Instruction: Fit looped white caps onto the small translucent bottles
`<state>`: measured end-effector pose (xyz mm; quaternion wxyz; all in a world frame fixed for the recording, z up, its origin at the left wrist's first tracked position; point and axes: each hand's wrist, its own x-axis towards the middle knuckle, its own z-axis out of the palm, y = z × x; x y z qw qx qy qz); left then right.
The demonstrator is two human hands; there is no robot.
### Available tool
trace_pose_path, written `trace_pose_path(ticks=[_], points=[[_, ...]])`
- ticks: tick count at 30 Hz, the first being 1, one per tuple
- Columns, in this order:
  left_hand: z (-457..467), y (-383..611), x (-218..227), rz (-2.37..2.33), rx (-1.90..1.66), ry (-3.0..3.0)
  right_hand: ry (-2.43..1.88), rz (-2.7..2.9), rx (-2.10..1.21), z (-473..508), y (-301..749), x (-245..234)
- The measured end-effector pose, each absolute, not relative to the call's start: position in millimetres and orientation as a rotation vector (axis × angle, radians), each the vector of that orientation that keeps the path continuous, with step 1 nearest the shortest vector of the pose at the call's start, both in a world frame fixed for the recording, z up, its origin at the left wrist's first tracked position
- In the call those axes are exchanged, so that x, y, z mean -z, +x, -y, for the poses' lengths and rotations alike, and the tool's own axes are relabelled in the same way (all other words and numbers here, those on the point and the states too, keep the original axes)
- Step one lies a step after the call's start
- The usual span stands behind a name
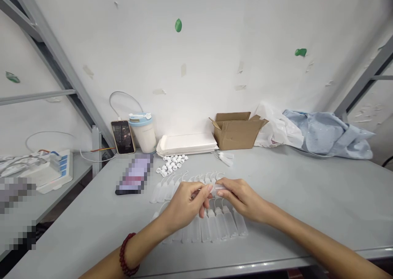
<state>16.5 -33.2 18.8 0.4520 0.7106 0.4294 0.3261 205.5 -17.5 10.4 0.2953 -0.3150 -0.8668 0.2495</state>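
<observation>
A small translucent plastic bottle [219, 187] is held sideways above the table between my two hands. My right hand [244, 199] grips its body between thumb and fingers. At its other end, my left hand [186, 203] is closed in a pinch; the fingertips cover the neck, so any cap there is hidden. Below my hands, clear bottles [211, 228] lie side by side in a front row, with thin tubes curling from their tops. Behind them is a second row of similar bottles [161, 192], partly covered by my left hand. Small white caps [173, 163] lie in a loose pile farther back.
Along the wall stand a phone [123, 136], a lidded cup [143, 133], a white stack [188, 143], an open cardboard box [238, 133], a white plastic bag [276, 127] and blue cloth [328, 133]. Another phone [135, 174] lies left. Two bottle-like pieces [226, 159] lie near the box.
</observation>
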Motion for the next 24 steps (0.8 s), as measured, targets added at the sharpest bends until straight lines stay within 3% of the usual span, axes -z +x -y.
trace_pose_path(ticks=[15, 24], points=[[27.1, 13.6, -17.6, -1.153, -0.834, 2.128, -0.974, 2.274, -0.762, 13.5, 205.5, -11.3], [-28.6, -36.6, -7.2, -1.615, -0.884, 2.544, -1.204, 2.164, -0.341, -16.7, 225.6, -0.7]])
